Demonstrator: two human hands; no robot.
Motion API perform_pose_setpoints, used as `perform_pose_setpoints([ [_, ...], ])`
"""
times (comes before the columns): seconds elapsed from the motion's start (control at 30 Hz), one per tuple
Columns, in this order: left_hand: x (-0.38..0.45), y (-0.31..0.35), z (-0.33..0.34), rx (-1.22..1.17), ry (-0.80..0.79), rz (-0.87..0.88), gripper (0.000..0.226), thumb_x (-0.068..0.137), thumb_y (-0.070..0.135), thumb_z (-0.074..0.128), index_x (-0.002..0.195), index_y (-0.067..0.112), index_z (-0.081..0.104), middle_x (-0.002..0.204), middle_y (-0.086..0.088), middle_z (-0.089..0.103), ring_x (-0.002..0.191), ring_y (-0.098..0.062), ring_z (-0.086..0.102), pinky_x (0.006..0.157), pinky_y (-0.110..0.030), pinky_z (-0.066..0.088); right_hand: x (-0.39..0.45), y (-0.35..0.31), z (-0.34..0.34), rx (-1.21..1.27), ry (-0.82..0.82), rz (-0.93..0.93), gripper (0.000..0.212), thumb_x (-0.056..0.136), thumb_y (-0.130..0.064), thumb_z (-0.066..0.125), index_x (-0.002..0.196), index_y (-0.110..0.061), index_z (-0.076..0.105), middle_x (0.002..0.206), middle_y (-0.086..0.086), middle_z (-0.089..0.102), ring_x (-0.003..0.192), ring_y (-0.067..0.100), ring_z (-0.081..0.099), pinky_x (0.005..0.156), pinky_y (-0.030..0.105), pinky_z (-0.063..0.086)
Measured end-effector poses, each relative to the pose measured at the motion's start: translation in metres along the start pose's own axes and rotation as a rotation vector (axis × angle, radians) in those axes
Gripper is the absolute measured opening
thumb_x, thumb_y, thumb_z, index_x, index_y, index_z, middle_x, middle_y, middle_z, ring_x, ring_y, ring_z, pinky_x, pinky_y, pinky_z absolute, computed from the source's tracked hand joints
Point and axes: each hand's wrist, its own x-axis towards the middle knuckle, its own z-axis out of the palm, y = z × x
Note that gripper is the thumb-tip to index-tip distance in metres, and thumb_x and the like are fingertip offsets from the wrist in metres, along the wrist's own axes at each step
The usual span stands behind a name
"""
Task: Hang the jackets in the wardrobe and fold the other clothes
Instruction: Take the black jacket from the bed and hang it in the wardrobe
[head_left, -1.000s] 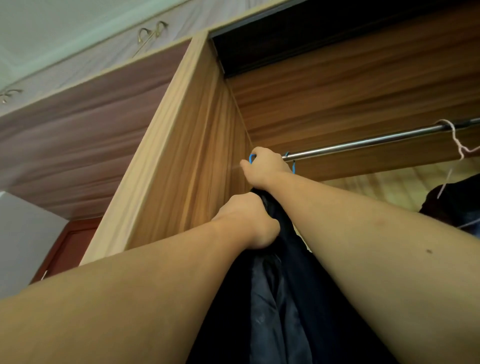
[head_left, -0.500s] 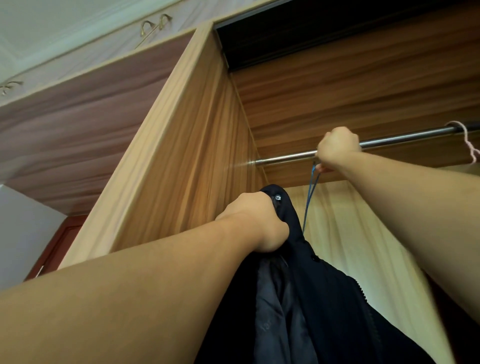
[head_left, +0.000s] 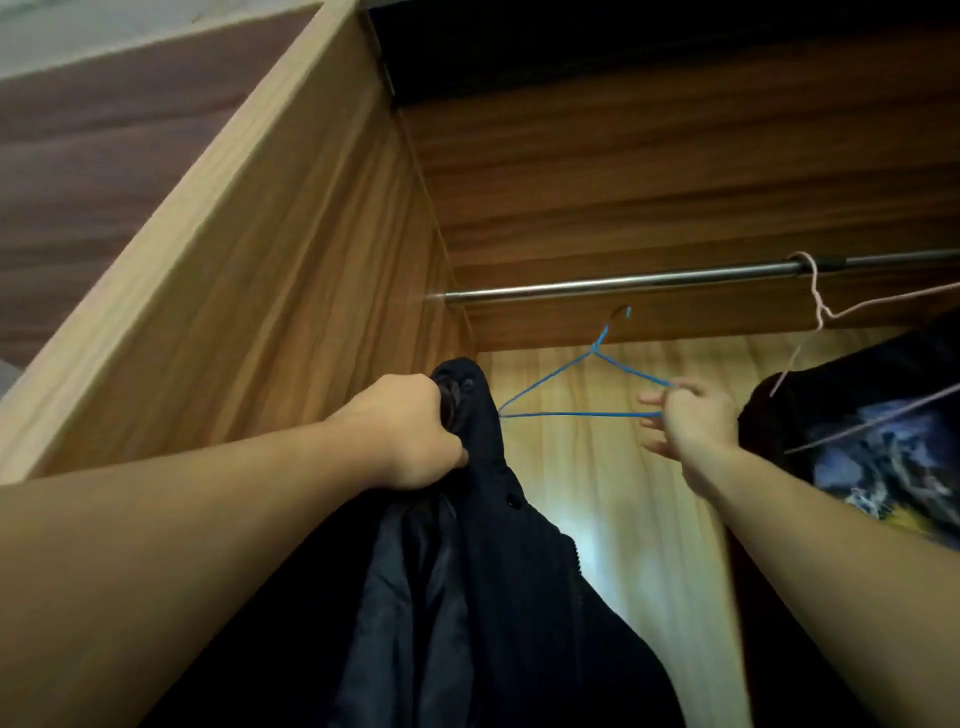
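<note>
left hand grips dark jacket collar | right hand pinches blue hanger end | hanger below wardrobe rail

rail bare leftward, pink hanger rightward

Wood-grain panels, dim warm light
</note>
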Motion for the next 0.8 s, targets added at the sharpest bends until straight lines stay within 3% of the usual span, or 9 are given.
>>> perform_pose_setpoints([
  [0.07, -0.006, 0.002, 0.001, -0.017, -0.013, -0.012, 0.032, 0.079, 0.041, 0.073, 0.087, 0.011, 0.064, 0.086, -0.004, 0.065, 0.079, -0.021, 0.064, 0.073, -0.035, 0.057, -0.017, 0.026, -0.018, -0.189, -0.150, 0.216, 0.014, 0.092, -0.020, 0.051, 0.093, -0.012, 0.062, 0.057, -0.005, 0.063, 0.055, 0.012, 0.058, 0.060, 0.027, 0.044],
  [0.13, -0.013, 0.005, 0.007, -0.047, -0.012, -0.022, 0.033, 0.079, 0.039, 0.074, 0.087, 0.009, 0.066, 0.085, -0.005, 0.066, 0.077, -0.020, 0.064, 0.074, -0.037, 0.057, -0.038, 0.046, -0.027, -0.318, -0.275, 0.386, 0.016, 0.090, -0.027, 0.055, 0.078, -0.017, 0.059, 0.048, -0.006, 0.050, 0.055, 0.013, 0.058, 0.061, 0.027, 0.042],
  [0.23, -0.031, 0.011, 0.021, -0.063, -0.035, -0.047, 0.033, 0.080, 0.037, 0.073, 0.087, 0.006, 0.066, 0.083, -0.005, 0.066, 0.074, -0.020, 0.064, 0.074, -0.039, 0.057, -0.073, 0.073, -0.036, -0.345, -0.288, 0.319, 0.022, 0.094, -0.023, 0.051, 0.077, -0.009, 0.053, 0.055, 0.002, 0.047, 0.045, 0.016, 0.048, 0.052, 0.025, 0.039],
  [0.3, -0.045, 0.014, 0.032, -0.073, -0.072, -0.065, 0.034, 0.080, 0.036, 0.073, 0.090, 0.005, 0.066, 0.085, -0.006, 0.067, 0.077, -0.021, 0.065, 0.076, -0.042, 0.058, -0.096, 0.087, -0.048, -0.324, -0.313, 0.257, 0.025, 0.094, -0.022, 0.052, 0.077, -0.005, 0.053, 0.049, 0.002, 0.045, 0.041, 0.017, 0.044, 0.052, 0.026, 0.038],
  [0.43, -0.075, 0.018, 0.055, -0.103, -0.143, -0.085, 0.036, 0.081, 0.035, 0.072, 0.095, 0.003, 0.066, 0.089, -0.009, 0.070, 0.082, -0.027, 0.069, 0.076, -0.047, 0.058, -0.118, 0.088, -0.073, -0.398, -0.497, 0.404, 0.016, 0.088, -0.024, 0.064, 0.084, -0.009, 0.059, 0.054, 0.001, 0.053, 0.039, 0.014, 0.047, 0.046, 0.021, 0.042],
  [0.63, -0.132, 0.021, 0.069, -0.098, -0.231, -0.079, 0.027, 0.084, 0.038, 0.069, 0.088, 0.014, 0.059, 0.087, 0.000, 0.065, 0.078, -0.017, 0.064, 0.076, -0.039, 0.057, -0.173, 0.076, -0.105, -0.486, -0.621, 0.595, 0.033, 0.091, -0.031, 0.061, 0.066, -0.014, 0.046, 0.041, -0.002, 0.030, 0.029, 0.011, 0.026, 0.039, 0.018, 0.036],
  [0.73, -0.160, 0.020, 0.062, -0.158, -0.284, -0.059, 0.028, 0.084, 0.038, 0.069, 0.096, 0.013, 0.062, 0.094, 0.000, 0.067, 0.085, -0.018, 0.065, 0.081, -0.040, 0.056, -0.214, 0.064, -0.122, -0.472, -0.594, 0.562, 0.037, 0.096, -0.035, 0.053, 0.067, -0.012, 0.047, 0.038, -0.005, 0.030, 0.029, 0.011, 0.024, 0.038, 0.018, 0.035],
  [0.8, -0.178, 0.023, 0.054, -0.197, -0.284, -0.038, 0.029, 0.084, 0.037, 0.069, 0.096, 0.012, 0.062, 0.094, -0.001, 0.066, 0.086, -0.018, 0.064, 0.081, -0.038, 0.055, -0.237, 0.044, -0.132, -0.477, -0.582, 0.498, 0.047, 0.096, -0.042, 0.050, 0.065, -0.009, 0.060, 0.039, -0.004, 0.032, 0.031, 0.012, 0.027, 0.040, 0.021, 0.032],
])
